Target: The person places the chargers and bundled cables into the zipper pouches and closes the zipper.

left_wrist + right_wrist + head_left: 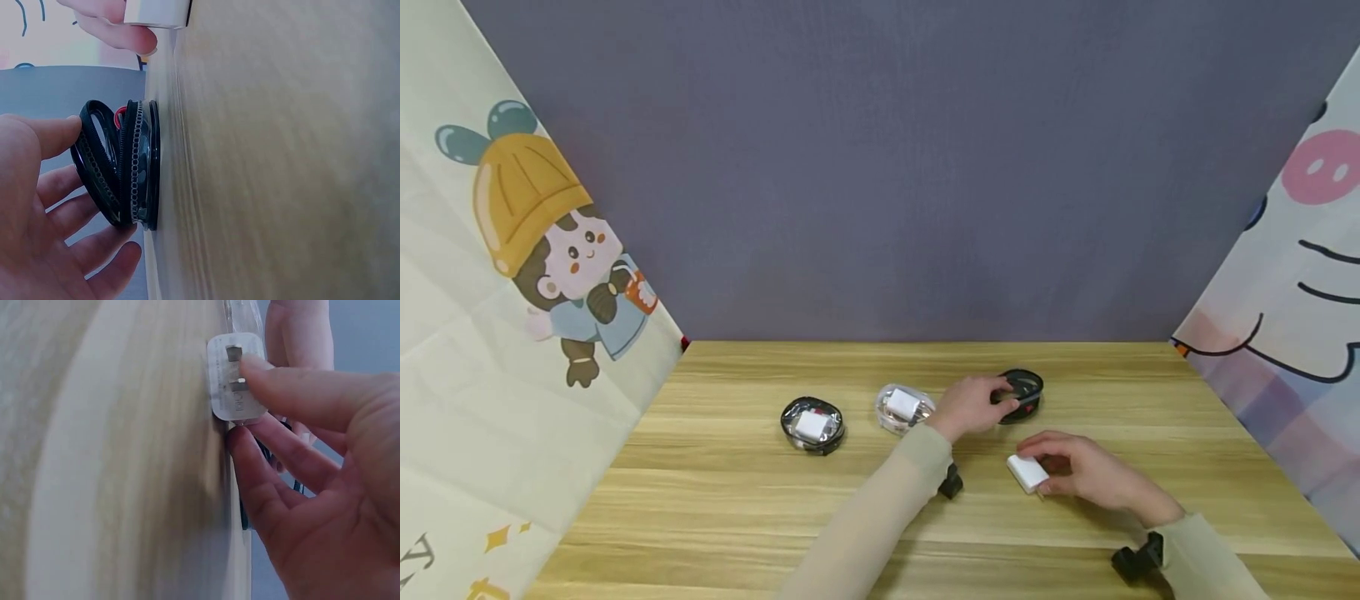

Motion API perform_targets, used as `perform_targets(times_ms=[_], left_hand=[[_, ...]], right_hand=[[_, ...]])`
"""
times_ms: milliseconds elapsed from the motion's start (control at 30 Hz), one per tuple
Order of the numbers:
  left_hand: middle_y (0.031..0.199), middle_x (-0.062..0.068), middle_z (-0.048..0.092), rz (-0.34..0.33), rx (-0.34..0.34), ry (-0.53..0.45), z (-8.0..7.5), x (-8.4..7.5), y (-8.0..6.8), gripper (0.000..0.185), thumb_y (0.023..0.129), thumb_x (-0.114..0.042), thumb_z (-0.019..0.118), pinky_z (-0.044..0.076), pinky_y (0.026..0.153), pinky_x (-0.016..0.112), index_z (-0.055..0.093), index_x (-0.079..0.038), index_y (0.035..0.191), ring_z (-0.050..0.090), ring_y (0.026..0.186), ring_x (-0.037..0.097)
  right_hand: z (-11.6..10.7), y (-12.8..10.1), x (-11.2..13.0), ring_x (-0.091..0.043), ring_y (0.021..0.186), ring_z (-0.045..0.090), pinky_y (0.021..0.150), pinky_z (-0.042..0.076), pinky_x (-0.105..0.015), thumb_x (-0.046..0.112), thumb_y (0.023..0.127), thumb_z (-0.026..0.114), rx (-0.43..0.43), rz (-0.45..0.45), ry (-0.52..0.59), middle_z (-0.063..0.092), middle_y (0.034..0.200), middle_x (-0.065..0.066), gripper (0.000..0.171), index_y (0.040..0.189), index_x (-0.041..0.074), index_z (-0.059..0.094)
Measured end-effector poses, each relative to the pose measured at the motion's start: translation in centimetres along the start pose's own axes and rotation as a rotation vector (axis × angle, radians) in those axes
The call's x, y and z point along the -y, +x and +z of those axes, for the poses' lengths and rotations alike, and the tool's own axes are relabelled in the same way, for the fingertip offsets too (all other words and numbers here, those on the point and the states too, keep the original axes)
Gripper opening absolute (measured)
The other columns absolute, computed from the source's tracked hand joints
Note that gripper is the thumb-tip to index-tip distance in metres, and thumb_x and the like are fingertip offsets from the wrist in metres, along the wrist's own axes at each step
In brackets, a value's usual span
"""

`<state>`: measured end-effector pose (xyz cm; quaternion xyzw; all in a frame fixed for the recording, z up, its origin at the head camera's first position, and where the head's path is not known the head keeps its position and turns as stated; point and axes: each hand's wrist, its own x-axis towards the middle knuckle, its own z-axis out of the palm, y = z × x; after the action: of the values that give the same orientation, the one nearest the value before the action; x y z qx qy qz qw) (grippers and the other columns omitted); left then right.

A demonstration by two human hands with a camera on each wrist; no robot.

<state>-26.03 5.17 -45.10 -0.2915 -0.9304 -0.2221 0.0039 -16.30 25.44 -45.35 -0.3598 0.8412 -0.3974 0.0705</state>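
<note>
My left hand [973, 406] holds the lid of a small black-edged zip case [145, 175] between thumb and fingers. The case lies on the table with its zip undone and the lid tilted partly up; something red shows at the opening. Nearer to me, just above the tabletop, my right hand [1093, 477] pinches a white charger plug [1027, 472]. In the right wrist view the metal prongs of the plug [236, 378] face the camera, with the thumb across one side. What lies deeper in the case is hidden.
Left of the left hand sits a clear round case [887, 423] with a white charger on it. Farther left is a black-rimmed clear case [831, 410] with another white charger. A grey panel [925, 183] stands behind the wooden table [715, 500]; printed cloths flank it.
</note>
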Motion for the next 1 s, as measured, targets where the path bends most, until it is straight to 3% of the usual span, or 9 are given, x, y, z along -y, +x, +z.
perform_targets(times_ms=[300, 667, 800, 1000], left_hand=[[0.119, -0.012, 0.061, -0.003, 0.002, -0.006, -0.09, -0.02, -0.06, 0.040, 0.092, -0.055, 0.048, 0.047, 0.086, 0.027, 0.061, -0.033, 0.122, 0.059, 0.106, 0.011], [0.121, -0.011, 0.060, -0.028, 0.021, -0.019, 0.00, -0.13, -0.12, 0.041, 0.093, -0.054, 0.046, 0.047, 0.089, 0.029, 0.059, -0.033, 0.125, 0.058, 0.107, 0.012], [0.121, -0.010, 0.061, -0.038, 0.023, -0.021, -0.13, -0.17, -0.16, 0.042, 0.093, -0.055, 0.045, 0.047, 0.088, 0.029, 0.058, -0.033, 0.126, 0.058, 0.107, 0.012], [0.118, -0.008, 0.063, -0.033, 0.027, -0.046, -0.30, -0.12, -0.20, 0.042, 0.095, -0.054, 0.042, 0.048, 0.086, 0.029, 0.058, -0.032, 0.126, 0.059, 0.104, 0.012]], right_hand=[[-0.35, -0.21, -0.15, -0.011, 0.105, 0.056, 0.080, 0.053, -0.032, 0.010, 0.081, 0.072, 0.006, -0.014, 0.011, 0.057, 0.120, -0.021, 0.041, 0.120, 0.000, 0.060], [-0.20, -0.34, -0.33, -0.018, 0.093, 0.063, 0.074, 0.053, -0.028, 0.019, 0.075, 0.079, -0.196, 0.200, -0.203, 0.064, 0.112, -0.007, 0.040, 0.111, 0.009, 0.067], [-0.30, -0.16, -0.25, -0.022, 0.089, 0.064, 0.071, 0.054, -0.030, 0.018, 0.075, 0.080, -0.273, 0.278, -0.218, 0.063, 0.112, -0.010, 0.038, 0.110, 0.007, 0.067], [-0.43, 0.37, -0.57, -0.028, 0.089, 0.065, 0.071, 0.056, -0.035, 0.020, 0.077, 0.078, -0.412, 0.312, -0.226, 0.063, 0.110, -0.015, 0.038, 0.110, 0.004, 0.067]])
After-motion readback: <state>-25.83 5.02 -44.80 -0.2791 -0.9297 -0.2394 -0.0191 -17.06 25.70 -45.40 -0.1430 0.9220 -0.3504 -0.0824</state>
